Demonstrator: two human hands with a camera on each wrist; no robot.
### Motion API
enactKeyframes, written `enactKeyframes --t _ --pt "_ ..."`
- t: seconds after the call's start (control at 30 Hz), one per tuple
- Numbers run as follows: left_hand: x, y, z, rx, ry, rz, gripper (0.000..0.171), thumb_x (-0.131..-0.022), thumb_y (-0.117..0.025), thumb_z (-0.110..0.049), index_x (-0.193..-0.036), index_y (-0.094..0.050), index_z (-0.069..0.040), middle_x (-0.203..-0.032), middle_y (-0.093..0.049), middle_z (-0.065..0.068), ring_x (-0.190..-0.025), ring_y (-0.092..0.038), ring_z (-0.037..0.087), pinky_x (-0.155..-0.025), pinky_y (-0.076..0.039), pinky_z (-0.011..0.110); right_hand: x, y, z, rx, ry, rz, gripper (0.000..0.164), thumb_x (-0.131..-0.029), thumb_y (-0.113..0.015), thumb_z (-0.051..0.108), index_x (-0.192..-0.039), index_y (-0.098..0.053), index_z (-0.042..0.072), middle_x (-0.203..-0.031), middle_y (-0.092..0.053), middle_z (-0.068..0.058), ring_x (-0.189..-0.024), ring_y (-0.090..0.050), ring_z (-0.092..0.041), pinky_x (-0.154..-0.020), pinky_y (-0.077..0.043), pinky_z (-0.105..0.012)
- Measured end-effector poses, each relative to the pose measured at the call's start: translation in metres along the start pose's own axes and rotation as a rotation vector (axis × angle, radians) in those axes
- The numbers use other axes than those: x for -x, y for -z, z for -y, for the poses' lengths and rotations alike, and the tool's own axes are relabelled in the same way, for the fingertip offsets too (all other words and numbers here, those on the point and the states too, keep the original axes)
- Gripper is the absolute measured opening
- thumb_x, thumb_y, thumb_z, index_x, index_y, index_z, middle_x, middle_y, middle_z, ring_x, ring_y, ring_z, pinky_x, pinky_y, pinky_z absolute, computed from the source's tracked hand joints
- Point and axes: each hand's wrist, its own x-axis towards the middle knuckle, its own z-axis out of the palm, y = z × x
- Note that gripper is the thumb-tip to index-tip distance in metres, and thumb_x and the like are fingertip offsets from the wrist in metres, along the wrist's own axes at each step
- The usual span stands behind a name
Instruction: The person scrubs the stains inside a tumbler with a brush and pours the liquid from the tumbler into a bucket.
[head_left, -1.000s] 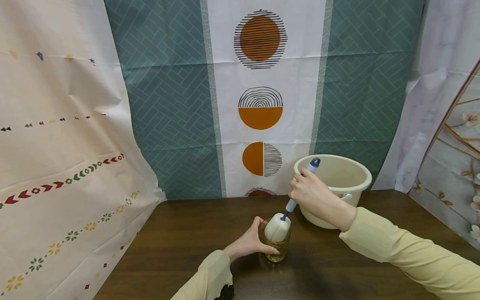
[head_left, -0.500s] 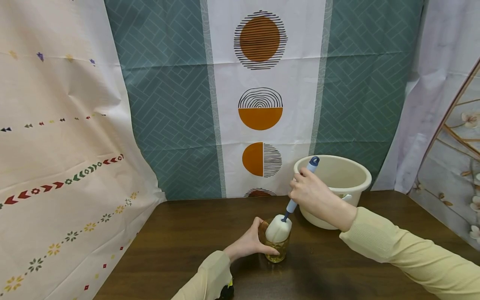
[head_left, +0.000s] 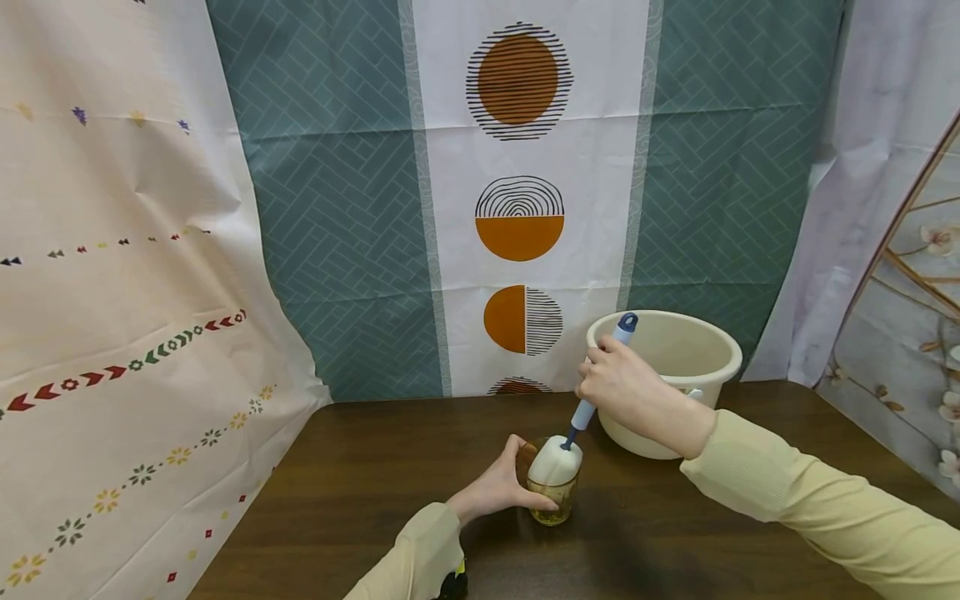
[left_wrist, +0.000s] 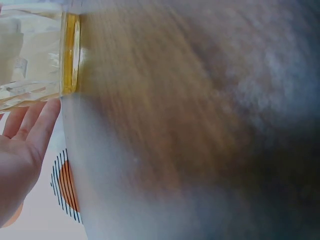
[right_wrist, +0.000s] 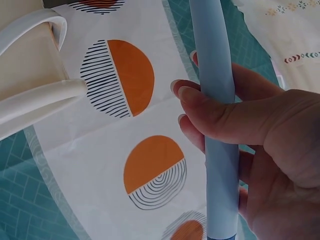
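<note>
An amber glass cup (head_left: 553,507) is held near the middle of the dark table, its base at or just above the wood. My left hand (head_left: 498,483) grips it from the left, thumb on the near side and fingers behind; the left wrist view shows the cup's thick base (left_wrist: 71,54) beside those fingers. Inside the cup's mouth sits the white sponge head (head_left: 555,462) of a bottle brush, its lower part within the glass. My right hand (head_left: 630,387) holds the brush's light blue handle (right_wrist: 221,185), thumb and fingers wrapped around it. The brush leans up to the right.
A cream plastic basin (head_left: 622,429) stands behind my right hand, at the table's back right. The brown wooden table (head_left: 360,475) ends at hanging patterned cloths (head_left: 337,275) behind and on both sides. Something small and black (head_left: 452,583) shows beside my left sleeve.
The sponge head shifts slightly right, then back left and a little lower in the cup. Both hands stay almost where they were, keeping their grips.
</note>
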Motion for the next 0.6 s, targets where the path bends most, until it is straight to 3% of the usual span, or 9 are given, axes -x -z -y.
enactKeyframes --t 0.37,0.6 --pt "-0.0012 0.0019 0.0029 -0.015 0.007 0.005 0.066 -0.067 -0.081 -0.023 -0.11 -0.034 -0.01 -0.102 -0.049 0.001 -0.094 -0.049 0.013 -0.08 -0.039 0.03 0.0012 0.0008 -0.001 -0.021 0.006 -0.049 0.016 -0.065 -0.074 0.014 -0.06 -0.063 0.024 -0.059 -0.048 0.002 -0.062 -0.048 -0.018 -0.063 -0.031 -0.032" --pt "-0.0017 0.0019 0.0047 -0.028 0.015 0.007 0.065 -0.067 -0.081 -0.025 -0.109 -0.033 -0.012 -0.105 -0.047 0.001 -0.095 -0.049 0.013 -0.08 -0.039 0.031 0.0012 -0.0011 -0.001 -0.035 0.008 -0.033 0.013 -0.066 -0.073 0.016 -0.063 -0.064 0.025 -0.059 -0.049 0.001 -0.063 -0.048 -0.019 -0.062 -0.031 -0.033"
